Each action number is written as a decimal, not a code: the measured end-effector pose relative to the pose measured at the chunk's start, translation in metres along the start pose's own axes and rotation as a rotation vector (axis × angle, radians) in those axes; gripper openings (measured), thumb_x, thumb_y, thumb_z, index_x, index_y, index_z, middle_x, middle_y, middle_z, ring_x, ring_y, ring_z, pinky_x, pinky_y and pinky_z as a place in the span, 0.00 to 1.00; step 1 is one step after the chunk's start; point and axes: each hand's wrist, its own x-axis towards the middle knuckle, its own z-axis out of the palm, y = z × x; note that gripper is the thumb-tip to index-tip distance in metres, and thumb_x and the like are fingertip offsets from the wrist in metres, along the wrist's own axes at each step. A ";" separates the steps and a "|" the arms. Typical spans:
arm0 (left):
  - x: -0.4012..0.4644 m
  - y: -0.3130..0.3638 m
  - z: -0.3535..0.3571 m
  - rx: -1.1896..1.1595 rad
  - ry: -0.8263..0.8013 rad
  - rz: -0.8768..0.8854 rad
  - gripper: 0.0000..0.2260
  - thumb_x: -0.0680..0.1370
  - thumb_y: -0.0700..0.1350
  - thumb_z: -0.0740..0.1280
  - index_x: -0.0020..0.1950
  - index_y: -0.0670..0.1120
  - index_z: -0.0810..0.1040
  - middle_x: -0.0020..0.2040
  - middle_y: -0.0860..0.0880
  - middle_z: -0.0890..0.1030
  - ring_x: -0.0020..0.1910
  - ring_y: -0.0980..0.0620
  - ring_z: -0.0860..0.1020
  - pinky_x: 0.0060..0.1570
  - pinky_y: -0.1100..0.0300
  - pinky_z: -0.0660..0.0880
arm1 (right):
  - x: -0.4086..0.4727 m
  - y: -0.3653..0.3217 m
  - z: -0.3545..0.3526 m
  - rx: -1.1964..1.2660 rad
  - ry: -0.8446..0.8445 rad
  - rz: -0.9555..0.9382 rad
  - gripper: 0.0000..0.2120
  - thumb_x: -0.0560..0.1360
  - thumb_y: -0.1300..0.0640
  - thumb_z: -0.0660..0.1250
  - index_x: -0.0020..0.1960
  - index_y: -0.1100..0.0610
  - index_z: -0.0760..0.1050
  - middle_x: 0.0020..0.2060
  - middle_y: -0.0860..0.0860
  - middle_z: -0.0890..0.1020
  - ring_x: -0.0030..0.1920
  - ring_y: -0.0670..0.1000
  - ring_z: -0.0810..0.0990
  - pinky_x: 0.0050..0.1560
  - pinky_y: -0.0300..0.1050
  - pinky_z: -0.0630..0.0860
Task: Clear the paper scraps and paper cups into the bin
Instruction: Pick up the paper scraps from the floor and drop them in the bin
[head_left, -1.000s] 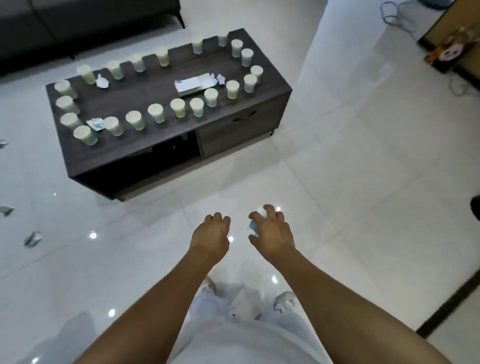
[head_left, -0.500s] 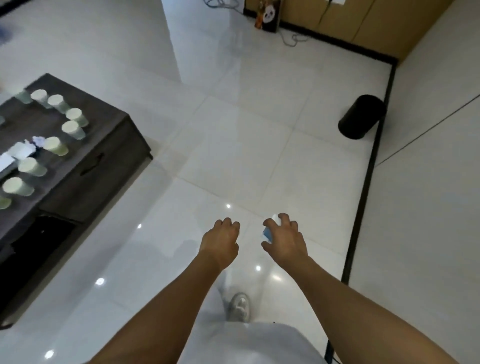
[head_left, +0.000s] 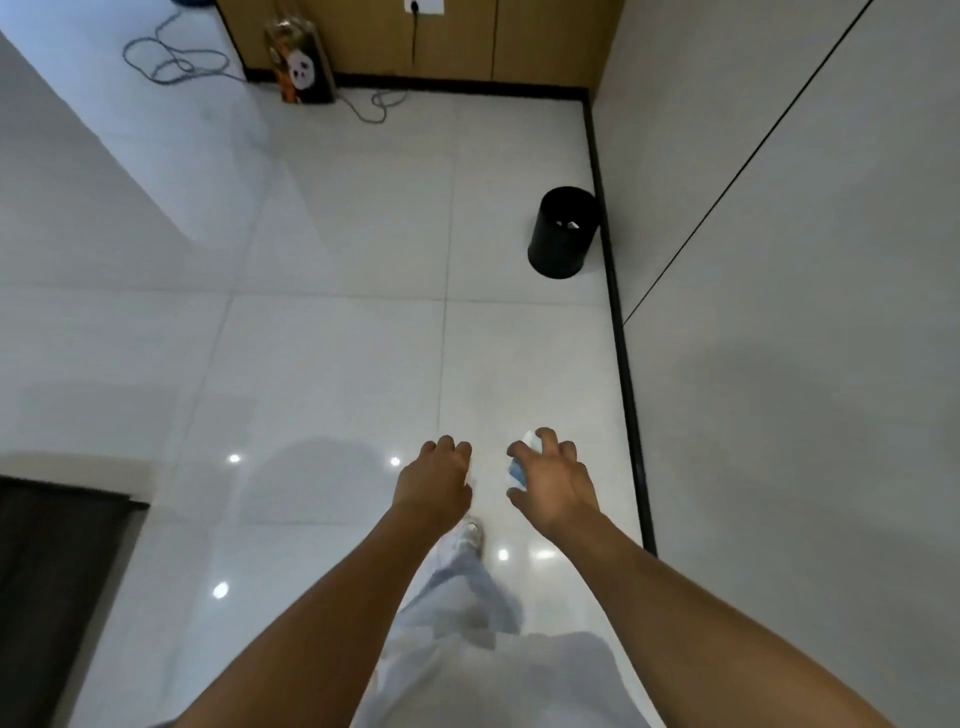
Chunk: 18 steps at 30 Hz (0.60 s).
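White glossy floor tiles (head_left: 337, 364) fill the head view, bare between the person and the black bin (head_left: 563, 233), which stands ahead to the right against the dark skirting of the wall (head_left: 779, 312). Pale scraps show inside the bin. Farther off, a panda-printed bag (head_left: 301, 73) leans on wooden cabinets beside loose cables (head_left: 171, 57). A dark table corner (head_left: 52, 571) sits at lower left. The right hand (head_left: 553, 483) curls its fingers (head_left: 545, 436) around a white-and-blue paper scrap (head_left: 517, 465). The left hand (head_left: 434, 480) hangs loosely curled; whether it holds anything cannot be told.
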 end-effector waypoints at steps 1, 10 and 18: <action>0.021 0.001 -0.010 -0.001 -0.001 0.006 0.14 0.78 0.42 0.62 0.64 0.45 0.71 0.59 0.47 0.74 0.58 0.49 0.72 0.49 0.59 0.74 | 0.016 0.001 -0.011 0.002 0.007 0.004 0.22 0.77 0.49 0.65 0.69 0.48 0.66 0.70 0.54 0.62 0.64 0.56 0.67 0.61 0.48 0.71; 0.205 0.035 -0.085 0.030 -0.073 0.042 0.12 0.77 0.41 0.60 0.61 0.45 0.71 0.55 0.47 0.73 0.58 0.49 0.71 0.44 0.57 0.73 | 0.163 0.050 -0.100 0.058 0.022 0.076 0.22 0.76 0.50 0.66 0.69 0.47 0.66 0.70 0.53 0.61 0.64 0.56 0.66 0.60 0.48 0.71; 0.373 0.090 -0.119 0.012 -0.039 0.009 0.10 0.76 0.40 0.60 0.56 0.45 0.72 0.53 0.47 0.74 0.54 0.49 0.72 0.40 0.59 0.69 | 0.305 0.140 -0.184 0.100 0.047 0.091 0.21 0.76 0.50 0.66 0.68 0.47 0.67 0.70 0.53 0.62 0.64 0.56 0.67 0.59 0.48 0.70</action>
